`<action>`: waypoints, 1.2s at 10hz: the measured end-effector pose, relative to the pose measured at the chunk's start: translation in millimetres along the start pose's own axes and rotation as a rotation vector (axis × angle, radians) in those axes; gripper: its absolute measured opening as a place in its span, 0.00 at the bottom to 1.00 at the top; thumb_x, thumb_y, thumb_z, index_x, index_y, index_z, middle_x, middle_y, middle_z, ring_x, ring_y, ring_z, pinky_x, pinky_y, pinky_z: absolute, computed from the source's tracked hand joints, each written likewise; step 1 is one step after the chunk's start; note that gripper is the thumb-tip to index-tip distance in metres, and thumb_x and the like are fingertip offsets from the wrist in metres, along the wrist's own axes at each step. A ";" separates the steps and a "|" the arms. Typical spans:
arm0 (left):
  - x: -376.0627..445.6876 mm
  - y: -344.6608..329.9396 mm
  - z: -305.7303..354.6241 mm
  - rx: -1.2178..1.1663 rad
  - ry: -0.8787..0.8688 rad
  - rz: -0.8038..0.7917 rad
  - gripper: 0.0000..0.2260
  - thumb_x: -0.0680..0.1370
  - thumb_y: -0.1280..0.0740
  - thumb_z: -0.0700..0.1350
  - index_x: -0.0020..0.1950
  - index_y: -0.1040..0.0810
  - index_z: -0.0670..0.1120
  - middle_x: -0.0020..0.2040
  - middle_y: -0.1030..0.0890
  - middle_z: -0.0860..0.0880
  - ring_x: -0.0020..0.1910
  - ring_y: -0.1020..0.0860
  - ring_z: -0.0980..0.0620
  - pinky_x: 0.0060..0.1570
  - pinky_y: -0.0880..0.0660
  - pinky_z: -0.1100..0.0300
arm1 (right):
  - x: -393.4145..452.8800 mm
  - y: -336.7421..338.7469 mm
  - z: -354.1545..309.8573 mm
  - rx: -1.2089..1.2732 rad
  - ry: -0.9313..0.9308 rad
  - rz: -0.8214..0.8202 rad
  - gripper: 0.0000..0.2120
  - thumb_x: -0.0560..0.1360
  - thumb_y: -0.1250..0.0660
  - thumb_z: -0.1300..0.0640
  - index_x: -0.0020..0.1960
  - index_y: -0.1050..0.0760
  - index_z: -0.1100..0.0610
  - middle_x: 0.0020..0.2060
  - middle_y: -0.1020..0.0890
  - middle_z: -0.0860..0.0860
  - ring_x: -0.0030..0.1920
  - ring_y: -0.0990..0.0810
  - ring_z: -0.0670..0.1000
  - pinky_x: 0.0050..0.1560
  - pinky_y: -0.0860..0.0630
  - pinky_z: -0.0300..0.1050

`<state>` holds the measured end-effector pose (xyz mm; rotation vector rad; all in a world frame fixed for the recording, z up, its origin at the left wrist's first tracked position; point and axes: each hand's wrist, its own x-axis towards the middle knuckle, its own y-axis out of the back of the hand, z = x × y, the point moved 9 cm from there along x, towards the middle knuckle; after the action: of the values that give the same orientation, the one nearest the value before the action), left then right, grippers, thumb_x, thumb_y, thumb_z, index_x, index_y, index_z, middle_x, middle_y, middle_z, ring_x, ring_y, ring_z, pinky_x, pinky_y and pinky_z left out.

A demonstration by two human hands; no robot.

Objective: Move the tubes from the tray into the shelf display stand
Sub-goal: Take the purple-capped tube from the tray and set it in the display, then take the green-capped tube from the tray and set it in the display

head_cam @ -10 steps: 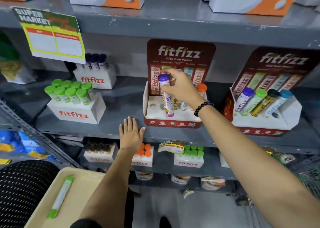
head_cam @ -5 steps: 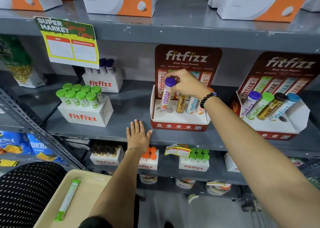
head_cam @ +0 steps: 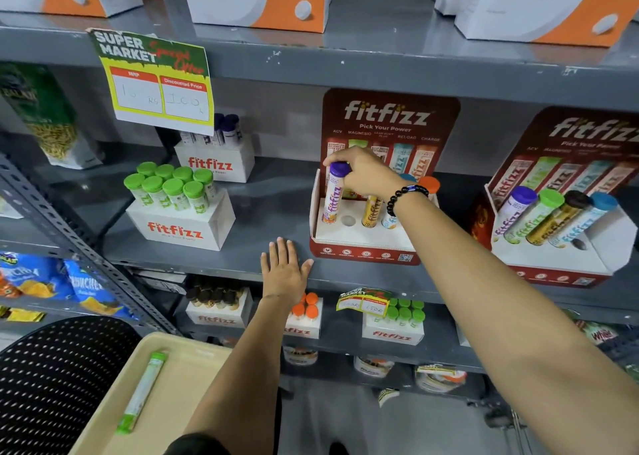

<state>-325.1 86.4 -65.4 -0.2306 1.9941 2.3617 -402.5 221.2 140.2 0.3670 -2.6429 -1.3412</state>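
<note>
Purple-capped tube (head_cam: 332, 193) is down in the leftmost slot of the display stand (head_cam: 363, 240) now, where a second ago I had it hovering tilted in front of the stand. My right hand (head_cam: 368, 172) still pinches the cap from above, so it's seated or close to it, can't quite tell if the base is fully home. The empty hole (head_cam: 348, 220) sits just at 3 o'clock of it, then the yellow tube (head_cam: 372, 210). My left hand (head_cam: 284, 271) stays flat, fingers spread, on the shelf edge (head_cam: 207, 264) at about 7 o'clock from the stand. One green tube (head_cam: 141, 392) is left lying on the tray (head_cam: 179, 402), way down at 7 o'clock. I reckon that one goes in the empty hole.
</note>
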 end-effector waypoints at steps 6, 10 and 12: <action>-14.6 16.2 -13.3 -0.198 -0.035 0.087 0.28 0.81 0.54 0.56 0.76 0.55 0.43 0.77 0.56 0.43 0.75 0.59 0.44 0.72 0.61 0.52 | -20.8 -1.4 -19.3 -0.009 0.006 0.170 0.29 0.73 0.38 0.69 0.71 0.35 0.50 0.69 0.29 0.54 0.58 0.24 0.52 0.59 0.25 0.43; -179.5 -39.1 -156.9 -0.312 0.406 0.283 0.32 0.81 0.60 0.56 0.65 0.30 0.34 0.65 0.27 0.35 0.63 0.27 0.36 0.65 0.43 0.51 | -73.1 -220.8 -167.1 -0.110 0.549 -0.226 0.21 0.75 0.43 0.67 0.68 0.30 0.58 0.66 0.26 0.55 0.66 0.29 0.56 0.66 0.30 0.50; -242.5 -116.0 -202.9 -0.348 0.778 0.172 0.32 0.81 0.60 0.55 0.63 0.27 0.33 0.62 0.25 0.34 0.61 0.26 0.35 0.64 0.39 0.47 | -83.4 -375.6 -184.3 -0.209 0.682 -0.559 0.22 0.74 0.43 0.69 0.66 0.29 0.59 0.64 0.24 0.57 0.64 0.27 0.57 0.63 0.29 0.51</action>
<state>-53.2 -77.8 -177.4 -1.1970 1.8440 3.0379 -222.1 -110.8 -57.8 1.3280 -1.8755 -1.2850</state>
